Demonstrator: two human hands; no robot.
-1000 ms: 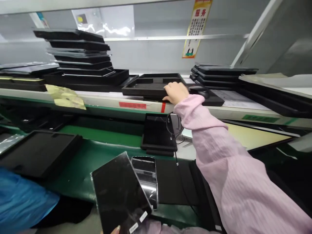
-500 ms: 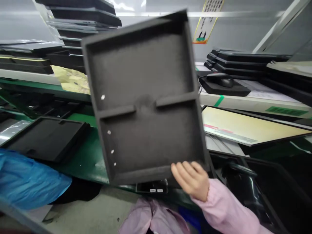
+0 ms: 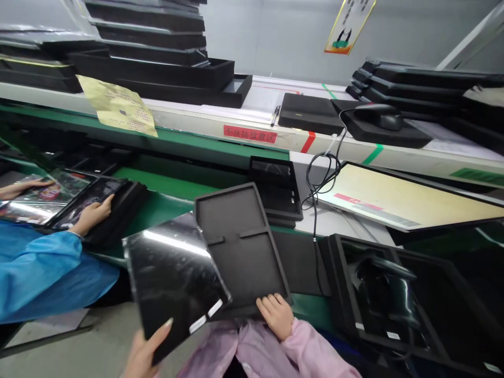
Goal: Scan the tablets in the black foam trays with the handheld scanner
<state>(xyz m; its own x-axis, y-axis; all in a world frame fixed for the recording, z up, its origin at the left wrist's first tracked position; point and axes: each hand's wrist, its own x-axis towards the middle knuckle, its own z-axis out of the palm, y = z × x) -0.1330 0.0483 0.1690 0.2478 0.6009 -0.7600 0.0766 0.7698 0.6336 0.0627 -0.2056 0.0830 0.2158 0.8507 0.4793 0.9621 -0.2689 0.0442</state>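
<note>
At seven o'clock my left hand (image 3: 145, 349) grips the dark glossy panel (image 3: 173, 283) by its near lower part, thumb on the face; the panel leans out between seven and eight o'clock. My right hand (image 3: 275, 315), between five and six, has its fingers curled over the near rim of the black tray (image 3: 255, 268), which lies at six o'clock by the bench (image 3: 169, 202). I judge the likeliest trouble is a drop: only one hand bears the panel, so a loose grip on that slick face could let it turn and slide to the floor (image 3: 98, 336). Swinging it carelessly could knock its edge on the tray's left wall, and the cable (image 3: 316, 268) toward four o'clock could snag the tray. The panel hides part of that wall, and I can't tell whether they touch. My right thumb and most left fingers are out of sight, and the print on the white labels (image 3: 197, 324) is too small to read.
</note>
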